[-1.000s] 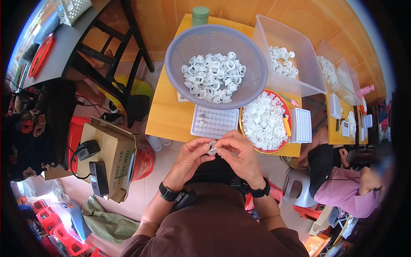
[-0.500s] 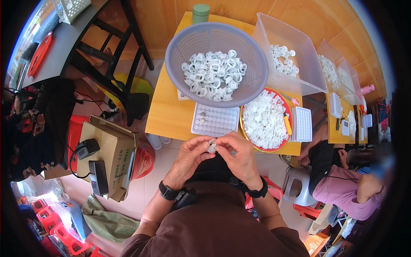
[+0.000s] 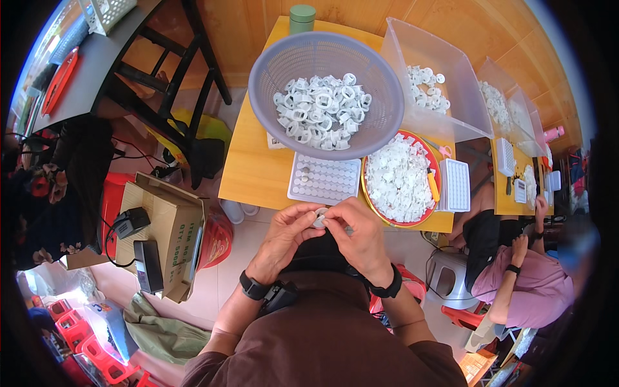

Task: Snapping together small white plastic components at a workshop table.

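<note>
Just off the table's near edge, my left hand [image 3: 287, 233] pinches a small round white plastic part [image 3: 319, 218]. The fingertips of my right hand [image 3: 358, 233] close on the same part from the other side. Both hands partly cover it, so its details are hard to make out. Past my hands lies a white tray [image 3: 325, 194] with rows of round pockets. Behind it stands a grey-purple plastic basket [image 3: 267, 122] holding many white ring-shaped parts [image 3: 322, 111]. A red round tray [image 3: 433, 153] to the right is heaped with small white pieces [image 3: 396, 180].
A yellow-handled tool [image 3: 433, 187] rests on the red tray, beside a white grid tray [image 3: 454, 187]. A clear bin [image 3: 451, 84] and a green canister [image 3: 302, 19] stand farther back. At left is a cardboard box [image 3: 158, 226]. A co-worker in pink [image 3: 532, 284] sits at right.
My fingers have shifted slightly around the white part, which now shows its round face more. At right, the co-worker's arms have moved, one hand reaching up toward the other table.
</note>
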`<state>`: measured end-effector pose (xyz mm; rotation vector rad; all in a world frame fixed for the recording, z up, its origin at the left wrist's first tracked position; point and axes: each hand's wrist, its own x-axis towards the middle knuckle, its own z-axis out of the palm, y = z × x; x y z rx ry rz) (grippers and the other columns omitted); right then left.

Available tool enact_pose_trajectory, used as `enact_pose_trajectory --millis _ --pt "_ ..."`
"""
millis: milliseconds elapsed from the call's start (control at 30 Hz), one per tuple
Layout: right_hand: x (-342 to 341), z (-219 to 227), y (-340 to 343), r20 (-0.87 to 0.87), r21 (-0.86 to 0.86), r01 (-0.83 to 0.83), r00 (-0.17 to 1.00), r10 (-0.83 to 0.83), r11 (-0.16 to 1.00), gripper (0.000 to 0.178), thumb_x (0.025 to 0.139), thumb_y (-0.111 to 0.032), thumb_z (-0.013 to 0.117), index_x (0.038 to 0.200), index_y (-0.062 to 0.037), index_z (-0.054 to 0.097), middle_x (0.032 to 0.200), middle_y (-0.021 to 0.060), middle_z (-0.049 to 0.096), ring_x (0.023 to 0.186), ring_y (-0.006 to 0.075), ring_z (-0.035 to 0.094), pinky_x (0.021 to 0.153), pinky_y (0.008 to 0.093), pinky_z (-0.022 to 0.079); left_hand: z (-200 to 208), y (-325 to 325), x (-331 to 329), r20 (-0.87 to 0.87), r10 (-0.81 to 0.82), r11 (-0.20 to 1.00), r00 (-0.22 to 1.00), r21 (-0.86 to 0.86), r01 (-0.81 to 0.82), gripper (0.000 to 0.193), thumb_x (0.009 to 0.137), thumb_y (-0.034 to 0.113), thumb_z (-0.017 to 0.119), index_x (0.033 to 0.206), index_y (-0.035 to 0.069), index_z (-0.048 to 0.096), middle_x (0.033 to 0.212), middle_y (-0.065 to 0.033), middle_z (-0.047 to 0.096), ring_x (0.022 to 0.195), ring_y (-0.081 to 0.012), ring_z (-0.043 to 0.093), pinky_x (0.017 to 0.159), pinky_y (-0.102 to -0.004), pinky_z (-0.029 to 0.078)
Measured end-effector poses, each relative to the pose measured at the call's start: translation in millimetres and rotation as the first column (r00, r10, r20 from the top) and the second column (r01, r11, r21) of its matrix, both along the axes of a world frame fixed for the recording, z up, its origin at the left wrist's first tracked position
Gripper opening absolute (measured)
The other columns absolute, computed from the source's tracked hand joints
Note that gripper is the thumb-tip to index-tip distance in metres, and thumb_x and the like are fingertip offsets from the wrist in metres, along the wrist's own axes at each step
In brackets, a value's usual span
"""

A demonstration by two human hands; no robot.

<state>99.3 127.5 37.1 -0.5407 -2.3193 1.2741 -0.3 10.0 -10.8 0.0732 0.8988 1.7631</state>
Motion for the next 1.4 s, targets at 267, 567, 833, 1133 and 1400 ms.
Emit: enact_pose_trajectory --millis 267,567,833,1133,1400 --pt "-1 -13 -8 -0.12 0.211 0.065 0.992 -0.04 0.975 0.013 0.074 0.005 0.062 0.084 -0.0014 0.059 0.075 0.01 0.051 0.061 0.0262 0.056 0.053 0.0331 0.044 6 2 3 -0.096 0.024 0.998 0.995 -0.05 -0.029 0.024 0.088 0.011 0.057 0.11 0.001 0.059 0.099 -0.0076 0.062 0.087 -0.0129 0.061 0.077 -0.027 0.054" --pt "-1 -16 -4 -0.154 0.095 0.106 0.984 -0.091 0.99 0.014 0.072 0.006 0.063 0.084 -0.0008 0.061 0.076 0.0085 0.053 0.062 0.0211 0.056 0.053 0.0302 0.044 8 8 5 -0.16 0.066 0.994 0.985 -0.073 -0.079 0.024 0.087 0.007 0.057 0.11 0.001 0.059 0.101 -0.0081 0.062 0.092 -0.0146 0.06 0.077 -0.0272 0.054" --pt "1 -26 -2 -0.118 -0.208 0.013 0.992 -0.038 0.978 0.015 0.074 0.005 0.064 0.088 -0.0004 0.061 0.077 0.0055 0.054 0.066 0.0134 0.056 0.056 0.0237 0.047 8 9 5 -0.213 0.084 0.991 0.973 -0.086 -0.104 0.014 0.087 0.005 0.056 0.099 0.001 0.059 0.1 -0.0077 0.06 0.09 -0.0155 0.06 0.077 -0.0303 0.055" --pt "4 -34 -1 -0.018 -0.713 0.092 0.989 -0.15 0.695 0.008 0.08 0.003 0.06 0.087 0.0006 0.057 0.078 0.0005 0.054 0.068 0.0042 0.05 0.058 0.0172 0.043 7 13 9 -0.27 0.103 0.985 0.957 -0.105 -0.135 0.013 0.085 0.002 0.057 0.097 0.0 0.06 0.095 -0.007 0.061 0.086 -0.0136 0.06 0.074 -0.0282 0.055" --pt "5 -37 -1 -0.009 -0.693 0.093 0.991 -0.137 0.715 0.008 0.08 -0.002 0.06 0.087 -0.0016 0.058 0.079 0.0004 0.059 0.068 0.0051 0.053 0.058 0.0188 0.042 2 10 11 -0.417 0.092 0.979 0.904 -0.129 -0.159 0.015 0.082 0.003 0.061 0.096 -0.001 0.062 0.093 -0.0071 0.062 0.079 -0.0102 0.06 0.066 -0.0216 0.052"
